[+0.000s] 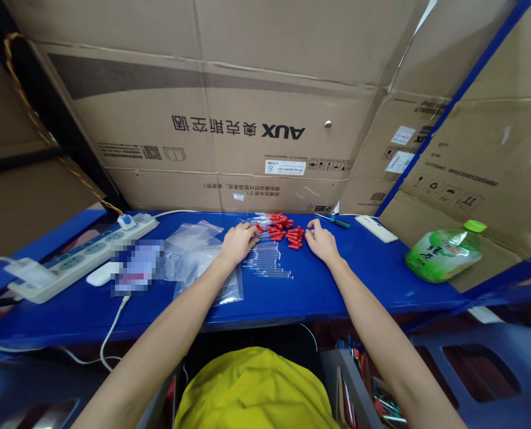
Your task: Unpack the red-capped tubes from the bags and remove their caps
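Loose red pieces shaped like short handles point(294, 238) lie in a heap at the middle of the blue table. My left hand point(239, 243) is at the heap's left side, fingers bent and closed, their tips against the red pieces; what they grip is hidden. Just right of the heap, my right hand point(321, 241) rests on the table with its fingers loosely bent and a little apart, and nothing shows in it. Thin clear rods or tubes point(265, 259) lie in a row below the heap. More clear slim pieces point(261, 220) are behind my left fingers.
Clear plastic bags point(189, 238) lie under and left of my left forearm. Farther left are a blurred-out phone point(138, 266) and a power strip point(100, 247). A green-handled screwdriver point(337, 221), a white flat device point(376, 229) and a green bottle point(446, 253) are right. Cardboard point(247, 71) walls the back.
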`<action>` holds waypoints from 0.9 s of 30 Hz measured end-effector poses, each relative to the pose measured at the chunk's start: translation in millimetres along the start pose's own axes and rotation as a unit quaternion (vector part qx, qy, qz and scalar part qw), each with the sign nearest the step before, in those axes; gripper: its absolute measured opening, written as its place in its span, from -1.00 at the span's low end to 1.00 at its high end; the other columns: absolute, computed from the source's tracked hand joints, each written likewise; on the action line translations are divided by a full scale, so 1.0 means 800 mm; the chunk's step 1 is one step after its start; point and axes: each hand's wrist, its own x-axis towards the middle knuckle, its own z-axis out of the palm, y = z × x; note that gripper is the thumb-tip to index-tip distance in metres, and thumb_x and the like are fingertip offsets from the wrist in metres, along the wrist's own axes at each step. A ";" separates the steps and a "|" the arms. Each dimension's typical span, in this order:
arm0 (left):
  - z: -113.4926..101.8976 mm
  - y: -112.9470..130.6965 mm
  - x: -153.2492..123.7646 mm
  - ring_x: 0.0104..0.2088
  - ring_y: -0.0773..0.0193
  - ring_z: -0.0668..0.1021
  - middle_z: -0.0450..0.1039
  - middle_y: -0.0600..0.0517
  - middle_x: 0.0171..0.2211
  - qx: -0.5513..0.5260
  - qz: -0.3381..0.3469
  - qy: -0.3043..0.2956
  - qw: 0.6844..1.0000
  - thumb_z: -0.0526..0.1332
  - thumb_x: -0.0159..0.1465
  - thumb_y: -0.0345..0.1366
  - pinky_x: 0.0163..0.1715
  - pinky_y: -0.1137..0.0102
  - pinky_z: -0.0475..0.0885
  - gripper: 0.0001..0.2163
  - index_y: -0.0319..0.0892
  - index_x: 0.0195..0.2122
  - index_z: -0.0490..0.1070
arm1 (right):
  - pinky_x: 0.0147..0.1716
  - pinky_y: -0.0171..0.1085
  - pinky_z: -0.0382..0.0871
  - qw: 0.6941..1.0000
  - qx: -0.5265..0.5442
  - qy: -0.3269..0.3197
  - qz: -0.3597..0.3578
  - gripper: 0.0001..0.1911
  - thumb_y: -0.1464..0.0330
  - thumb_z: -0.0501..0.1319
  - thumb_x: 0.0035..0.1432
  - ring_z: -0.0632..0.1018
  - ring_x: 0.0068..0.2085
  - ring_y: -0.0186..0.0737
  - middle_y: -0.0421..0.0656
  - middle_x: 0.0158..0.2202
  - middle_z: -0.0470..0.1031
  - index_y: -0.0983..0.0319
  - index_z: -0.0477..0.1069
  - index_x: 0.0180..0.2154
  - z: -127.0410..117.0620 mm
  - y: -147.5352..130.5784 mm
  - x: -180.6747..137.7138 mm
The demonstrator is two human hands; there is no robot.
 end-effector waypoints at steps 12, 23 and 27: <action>0.009 -0.004 0.005 -0.02 0.08 0.59 0.59 -0.05 -0.08 -0.037 0.030 -0.005 0.999 0.25 0.41 -0.32 -0.09 0.26 0.45 -0.93 -0.09 -0.12 0.51 | -0.34 -0.27 0.22 0.992 0.113 0.025 -0.054 -0.75 0.33 0.01 0.32 0.58 -0.42 -0.10 -0.25 -0.46 0.58 0.13 0.27 0.01 -0.004 -0.008 -0.003; 0.014 -0.005 0.006 -0.03 0.10 0.59 0.59 -0.04 -0.09 -0.072 0.040 0.001 0.997 0.22 0.38 -0.41 -0.07 0.25 0.46 -0.86 -0.09 -0.07 0.46 | -0.34 -0.29 0.22 0.994 0.059 0.037 -0.086 -0.73 0.33 -0.01 0.36 0.57 -0.42 -0.15 -0.26 -0.45 0.54 0.16 0.29 0.05 -0.002 -0.021 -0.006; 0.012 -0.003 0.006 0.02 0.08 0.56 0.57 -0.07 -0.03 -0.042 0.061 0.003 0.997 0.15 0.44 -0.37 -0.03 0.21 0.44 -0.85 -0.08 -0.10 0.50 | -0.34 -0.27 0.21 0.992 0.009 0.041 -0.117 -0.71 0.34 -0.01 0.41 0.59 -0.38 -0.13 -0.23 -0.44 0.56 0.19 0.33 0.08 -0.003 -0.032 -0.010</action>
